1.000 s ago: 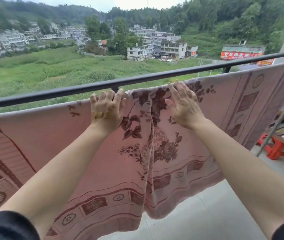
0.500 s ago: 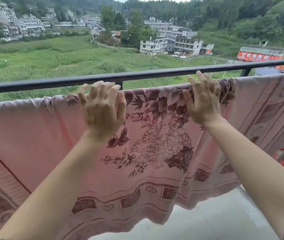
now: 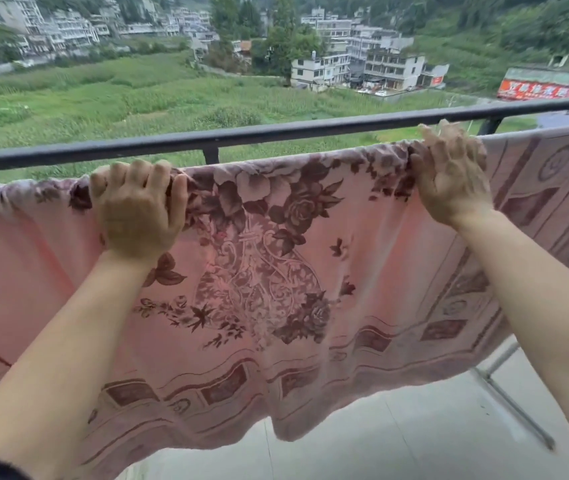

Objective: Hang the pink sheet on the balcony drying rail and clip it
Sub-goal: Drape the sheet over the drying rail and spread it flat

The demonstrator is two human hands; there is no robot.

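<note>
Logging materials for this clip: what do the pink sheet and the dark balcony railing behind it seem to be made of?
Pink sheet: looks like soft woven cloth with a matte finish and a printed maroon floral pattern; it drapes, ripples and bunches along the top. The fibre cannot be told.
Dark balcony railing: looks like painted metal, dark grey with a dull sheen; a straight rigid bar on a short post.

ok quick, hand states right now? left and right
Left hand: closed, fingers curled over the top fold of the pink sheet.
Right hand: open, fingers spread, palm resting on the sheet's top edge; no clip in view.
</note>
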